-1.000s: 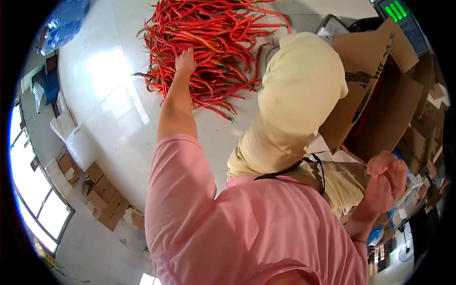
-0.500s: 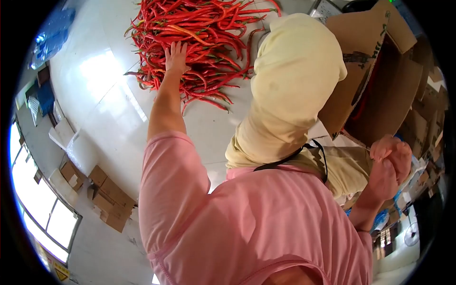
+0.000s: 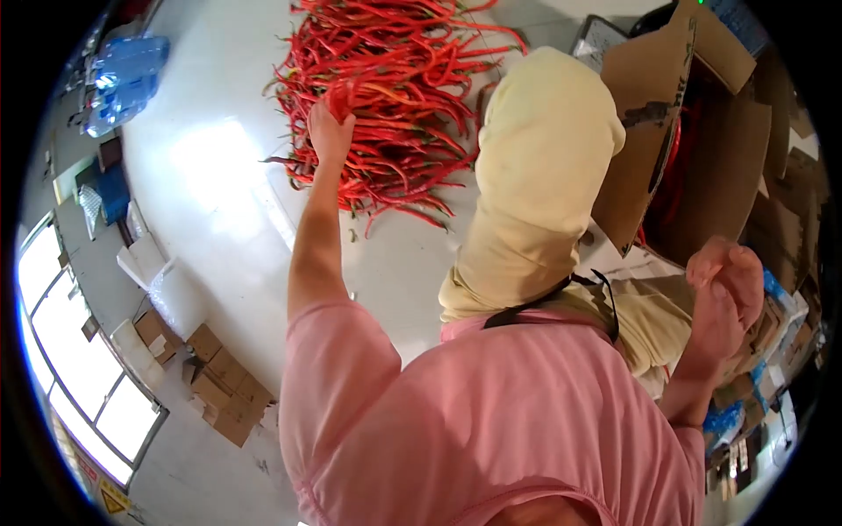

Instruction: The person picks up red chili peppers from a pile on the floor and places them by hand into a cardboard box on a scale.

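A large heap of long red chili peppers (image 3: 395, 123) with green stems lies on the pale floor. My left hand (image 3: 331, 131) is at the heap's left side, its fingers closed around some red chili peppers (image 3: 340, 98); the fingertips are hidden. Off to the right, my right hand (image 3: 730, 280) is held up near my leg, with its fingers curled in. Whether anything is between those fingers I cannot make out. Beside the right hand stands an open cardboard box (image 3: 645, 131) with red chili peppers (image 3: 674, 180) partly visible inside.
My bent knee (image 3: 553, 123) in pale trousers rises between the heap and the box. A flat grey device (image 3: 599, 41) lies behind the knee. Cardboard cartons (image 3: 230, 381) stand by the left wall, and blue plastic bottles (image 3: 127, 83) lie at the far left.
My left hand has gone from lying spread on the chili peppers to being closed around some. My right hand stays beside the box, fingers still curled. The view has shifted slightly.
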Demonstrator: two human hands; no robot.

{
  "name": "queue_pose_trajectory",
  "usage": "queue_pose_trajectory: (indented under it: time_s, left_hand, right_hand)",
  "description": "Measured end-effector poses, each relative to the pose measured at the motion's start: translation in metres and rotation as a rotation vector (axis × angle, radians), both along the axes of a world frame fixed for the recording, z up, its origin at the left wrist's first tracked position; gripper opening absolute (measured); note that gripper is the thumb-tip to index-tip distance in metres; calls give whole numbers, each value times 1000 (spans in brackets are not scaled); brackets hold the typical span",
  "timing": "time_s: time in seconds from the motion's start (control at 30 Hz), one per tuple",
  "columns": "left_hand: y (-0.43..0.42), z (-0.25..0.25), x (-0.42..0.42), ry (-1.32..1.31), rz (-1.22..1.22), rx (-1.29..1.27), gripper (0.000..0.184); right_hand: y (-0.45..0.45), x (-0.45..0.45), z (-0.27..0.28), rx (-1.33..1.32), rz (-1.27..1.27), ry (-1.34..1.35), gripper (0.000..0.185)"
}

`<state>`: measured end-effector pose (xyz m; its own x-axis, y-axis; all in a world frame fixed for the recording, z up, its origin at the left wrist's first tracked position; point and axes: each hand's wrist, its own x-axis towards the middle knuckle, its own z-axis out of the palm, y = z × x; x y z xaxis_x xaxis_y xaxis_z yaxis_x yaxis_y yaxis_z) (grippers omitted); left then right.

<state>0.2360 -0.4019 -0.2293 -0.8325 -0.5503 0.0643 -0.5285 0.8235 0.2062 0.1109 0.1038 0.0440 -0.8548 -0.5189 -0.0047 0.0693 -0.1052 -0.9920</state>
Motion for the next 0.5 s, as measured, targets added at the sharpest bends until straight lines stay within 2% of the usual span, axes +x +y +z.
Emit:
queue_pose_trajectory:
  time_s: [0.03,0.07,0.13,0.17,0.2,0.27,0.37,0.47,0.5]
  left_hand:
    - [-5,16,-7,208,167,247,50]
    - [-11,32,-15,418,149,147,37]
    - [-15,86,-36,831,309,560,30]
    - [-19,111,-43,980,297,627,23]
    - [2,160,-57,1097,300,806,18]
    - [16,216,-77,1231,60,977,21]
    - [75,291,-115,1372,-111,1360,30]
    - [135,316,-155,1275,-381,1692,39]
    - [164,322,-167,1207,-359,1720,40]
  right_hand:
    - [1,2,1,-18,3,-1,35]
    - [2,3,2,-33,4,-3,34]
    - [4,7,5,-66,8,2,33]
    - [2,7,9,-63,16,22,32]
    - [7,7,9,-79,23,-3,32]
    - [8,4,14,-106,28,55,32]
    - [6,-10,32,-109,42,225,32]
    - [7,-31,59,-80,31,418,35]
    - [9,-37,66,-74,-2,438,35]
